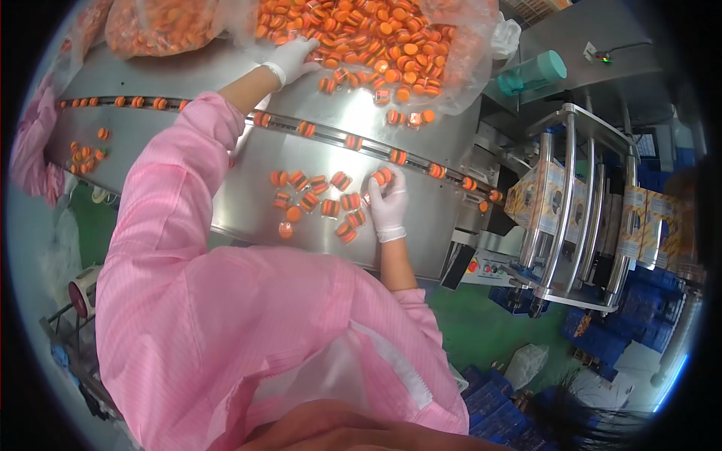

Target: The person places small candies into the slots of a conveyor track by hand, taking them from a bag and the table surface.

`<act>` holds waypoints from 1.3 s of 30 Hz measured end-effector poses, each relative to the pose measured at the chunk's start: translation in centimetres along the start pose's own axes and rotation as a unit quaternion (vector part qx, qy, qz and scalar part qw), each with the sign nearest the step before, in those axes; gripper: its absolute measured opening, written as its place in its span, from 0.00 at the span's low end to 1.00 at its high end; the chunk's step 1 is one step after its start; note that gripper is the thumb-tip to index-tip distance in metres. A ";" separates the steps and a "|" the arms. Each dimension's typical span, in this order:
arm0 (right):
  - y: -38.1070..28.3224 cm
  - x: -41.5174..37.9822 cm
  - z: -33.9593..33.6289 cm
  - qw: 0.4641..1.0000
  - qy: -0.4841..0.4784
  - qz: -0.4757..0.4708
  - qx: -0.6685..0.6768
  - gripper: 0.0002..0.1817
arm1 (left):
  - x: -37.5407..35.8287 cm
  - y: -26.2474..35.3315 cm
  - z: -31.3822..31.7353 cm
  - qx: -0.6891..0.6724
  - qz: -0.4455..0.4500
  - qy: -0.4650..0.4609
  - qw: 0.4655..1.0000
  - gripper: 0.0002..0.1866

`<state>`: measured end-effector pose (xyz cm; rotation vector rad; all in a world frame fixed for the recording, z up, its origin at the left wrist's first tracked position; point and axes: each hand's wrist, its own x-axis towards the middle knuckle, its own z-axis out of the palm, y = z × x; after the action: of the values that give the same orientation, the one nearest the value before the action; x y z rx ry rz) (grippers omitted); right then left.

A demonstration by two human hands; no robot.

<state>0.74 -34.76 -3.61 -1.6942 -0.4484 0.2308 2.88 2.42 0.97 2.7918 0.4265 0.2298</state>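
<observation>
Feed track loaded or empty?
Loaded. Orange pieces sit spaced out along the metal track, visible on either side of the left forearm.

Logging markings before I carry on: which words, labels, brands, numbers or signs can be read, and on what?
No text is readable.
Printed film on the machine: too blurred.
Control panel: any markings too small.
Wrapped orange pieces: none legible.

There are 2 gloved hands (pixel 388 204), 1 held orange piece (pixel 382 176), 1 conveyor track (pixel 329 135) and 1 teal container (pixel 532 73).
</observation>
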 end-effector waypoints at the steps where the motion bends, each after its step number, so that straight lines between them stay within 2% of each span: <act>1: -0.4 0.0 0.0 1.000 -0.004 0.000 0.004 0.19 | -0.1 0.0 -0.3 -0.014 -0.001 -0.010 1.000 0.23; 5: -0.1 0.0 -0.3 1.000 -0.003 0.000 -0.017 0.20 | -0.4 0.0 -1.3 -0.081 -0.050 -0.061 0.994 0.18; 8: -0.1 0.0 -0.4 0.999 -0.010 0.006 -0.033 0.20 | -2.2 -1.1 -2.4 -0.126 -0.020 0.073 0.989 0.16; 9: -0.2 0.0 -0.4 0.999 -0.012 0.007 -0.031 0.20 | -2.8 -1.7 -2.9 -0.125 -0.022 0.072 0.989 0.16; 11: -0.6 0.0 -0.3 1.000 -0.009 -0.007 0.000 0.20 | -4.3 -3.8 -3.7 -0.232 -0.051 0.114 0.965 0.16; 12: -0.4 0.0 -0.3 1.000 -0.011 -0.006 0.001 0.20 | -5.5 -4.7 -4.2 -0.230 -0.054 0.114 0.965 0.16; 14: -0.1 0.1 -0.3 1.000 -0.013 0.004 0.000 0.20 | -8.4 -6.4 -5.3 -0.457 -0.161 0.130 0.865 0.16; 16: 0.0 0.1 -0.3 1.000 -0.014 0.003 0.022 0.21 | -12.1 -7.4 -6.5 -0.484 -0.205 0.167 0.834 0.16; 18: -0.6 0.0 0.1 0.996 -0.008 0.015 0.087 0.24 | -16.0 -9.1 -6.0 -0.457 -0.218 0.220 0.834 0.16; 19: -1.0 -0.1 0.2 0.996 -0.011 0.013 0.089 0.24 | -18.0 -9.5 -5.7 -0.471 -0.248 0.229 0.815 0.16; 20: -1.3 -0.1 0.2 0.998 0.012 0.007 0.056 0.24 | -19.8 -9.9 -5.3 -0.486 -0.278 0.237 0.794 0.15; 23: -0.5 -0.1 0.5 0.999 0.029 -0.008 0.034 0.22 | -24.4 -13.1 -3.3 -0.438 -0.331 0.250 0.798 0.16; 26: -0.2 0.1 0.4 0.999 -0.037 0.025 -0.002 0.20 | -26.4 -14.4 -3.6 -0.429 -0.354 0.317 0.768 0.15; 29: -0.2 0.4 0.4 0.997 -0.076 0.022 0.006 0.18 | -27.0 -17.0 -4.4 -0.378 -0.363 0.364 0.770 0.15; 30: -0.7 0.4 0.1 0.985 -0.085 -0.026 -0.147 0.16 | -27.1 -19.2 -4.1 -0.369 -0.356 0.363 0.778 0.15; 31: -1.4 0.5 0.0 0.984 -0.083 -0.029 -0.155 0.16 | -26.9 -21.1 -4.1 -0.376 -0.355 0.363 0.775 0.15; 33: -2.9 0.4 0.1 0.957 -0.131 0.039 -0.257 0.17 | -25.6 -24.0 -4.3 -0.372 -0.360 0.373 0.770 0.16; 34: -2.4 0.5 0.2 0.956 -0.124 -0.027 -0.265 0.18 | -24.6 -24.6 -4.7 -0.381 -0.382 0.366 0.759 0.16; 35: -2.1 0.5 0.2 0.954 -0.119 -0.029 -0.273 0.18 | -23.7 -25.2 -5.2 -0.388 -0.404 0.358 0.747 0.16; 37: -3.1 0.5 0.5 0.970 -0.113 0.069 -0.205 0.18 | -22.2 -27.2 -5.1 -0.413 -0.430 0.344 0.726 0.16; 39: -5.2 0.5 1.1 0.975 -0.098 0.068 -0.190 0.16 | -21.1 -28.8 -4.8 -0.422 -0.495 0.226 0.725 0.15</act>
<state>-0.10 -32.95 1.30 -2.0910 -0.5488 0.4357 -25.64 23.26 -6.16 1.3134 1.4112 0.6330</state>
